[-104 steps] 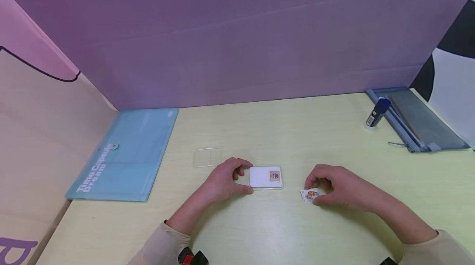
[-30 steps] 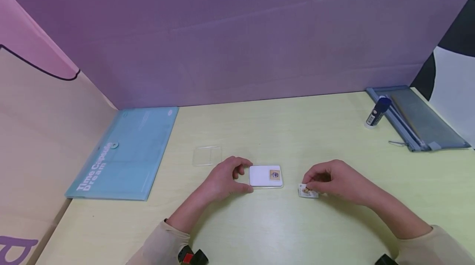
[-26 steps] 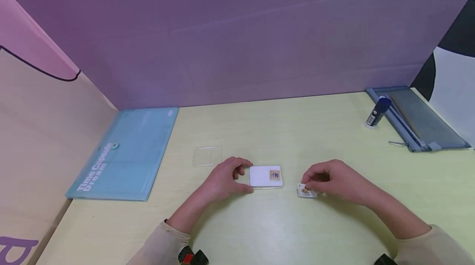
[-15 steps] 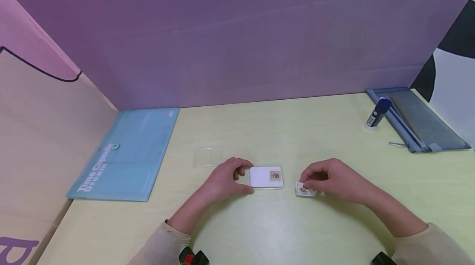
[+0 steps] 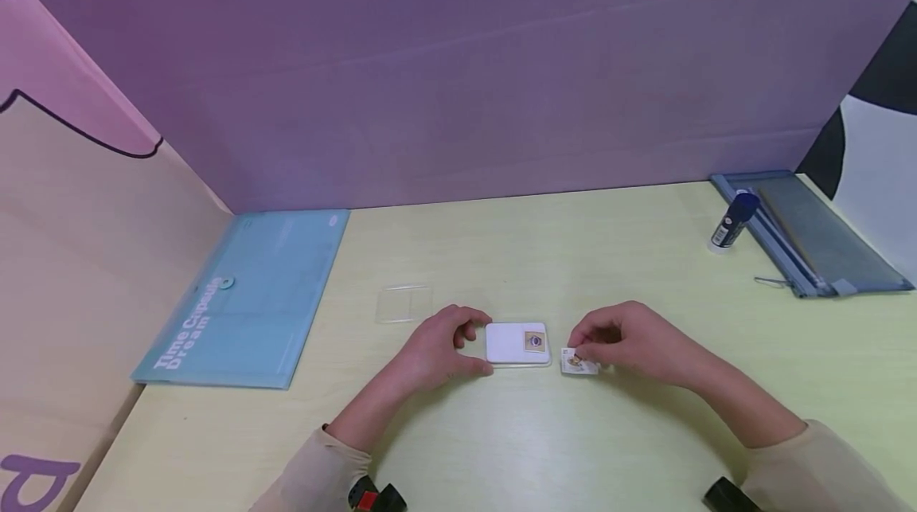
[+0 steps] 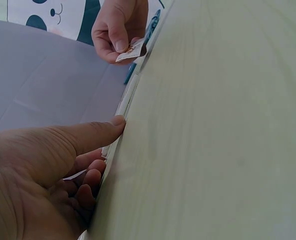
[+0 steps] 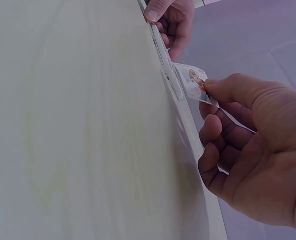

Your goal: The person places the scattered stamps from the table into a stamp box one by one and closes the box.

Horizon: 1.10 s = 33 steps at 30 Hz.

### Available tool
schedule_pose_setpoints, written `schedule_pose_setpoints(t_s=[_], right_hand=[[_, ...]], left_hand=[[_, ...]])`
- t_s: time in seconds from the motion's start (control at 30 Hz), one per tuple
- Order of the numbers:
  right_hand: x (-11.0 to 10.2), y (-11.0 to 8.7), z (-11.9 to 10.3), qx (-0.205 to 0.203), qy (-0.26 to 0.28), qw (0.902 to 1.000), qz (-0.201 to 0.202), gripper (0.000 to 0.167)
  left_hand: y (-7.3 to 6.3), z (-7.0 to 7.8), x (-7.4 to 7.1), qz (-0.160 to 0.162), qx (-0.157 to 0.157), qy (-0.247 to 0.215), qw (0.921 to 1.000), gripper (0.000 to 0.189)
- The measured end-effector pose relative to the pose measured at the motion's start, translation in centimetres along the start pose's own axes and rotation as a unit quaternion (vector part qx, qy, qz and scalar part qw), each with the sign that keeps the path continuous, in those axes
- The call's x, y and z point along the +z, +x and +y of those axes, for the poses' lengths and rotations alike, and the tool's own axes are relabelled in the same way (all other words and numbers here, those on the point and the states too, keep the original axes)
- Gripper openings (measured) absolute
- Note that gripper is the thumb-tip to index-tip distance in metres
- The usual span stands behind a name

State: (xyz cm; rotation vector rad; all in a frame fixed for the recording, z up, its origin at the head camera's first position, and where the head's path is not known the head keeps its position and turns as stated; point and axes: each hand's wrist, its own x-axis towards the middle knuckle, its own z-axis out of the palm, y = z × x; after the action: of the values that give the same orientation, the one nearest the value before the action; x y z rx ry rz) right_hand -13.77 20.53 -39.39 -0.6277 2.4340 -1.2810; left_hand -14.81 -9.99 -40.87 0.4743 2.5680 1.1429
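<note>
A white rounded-corner card (image 5: 505, 343) lies flat on the table over a clear base, with a small tan stamp (image 5: 535, 341) near its right end. My left hand (image 5: 438, 349) holds the card's left end, thumb at the near corner and index finger at the far one. Just right of the card, my right hand (image 5: 637, 343) pinches a small white stamp (image 5: 577, 365) with a coloured picture between thumb and index finger. In the right wrist view this pinched stamp (image 7: 191, 82) is tilted close beside the card's edge; the fingers cover its right part.
A clear plastic lid (image 5: 403, 303) lies behind my left hand. At the left is a blue button folder (image 5: 251, 297). A glue stick (image 5: 734, 221) stands at the back right before a grey-blue zip pouch (image 5: 831, 233). A purple panel (image 5: 466, 74) rises behind the table (image 5: 501, 440).
My right hand has moved left with the pinched stamp, from well right of the card to close beside its right end. My left hand has stayed on the card.
</note>
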Motion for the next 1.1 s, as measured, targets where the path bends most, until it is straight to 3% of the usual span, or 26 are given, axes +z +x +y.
schedule_pose_setpoints(t_s=[1.1], right_hand=[[0.8, 2.7, -1.8, -0.009, 0.006, 0.9999, 0.001, 0.007]], left_hand=[[0.1, -0.2, 0.1, 0.001, 0.007, 0.000, 1.0000, 0.055]])
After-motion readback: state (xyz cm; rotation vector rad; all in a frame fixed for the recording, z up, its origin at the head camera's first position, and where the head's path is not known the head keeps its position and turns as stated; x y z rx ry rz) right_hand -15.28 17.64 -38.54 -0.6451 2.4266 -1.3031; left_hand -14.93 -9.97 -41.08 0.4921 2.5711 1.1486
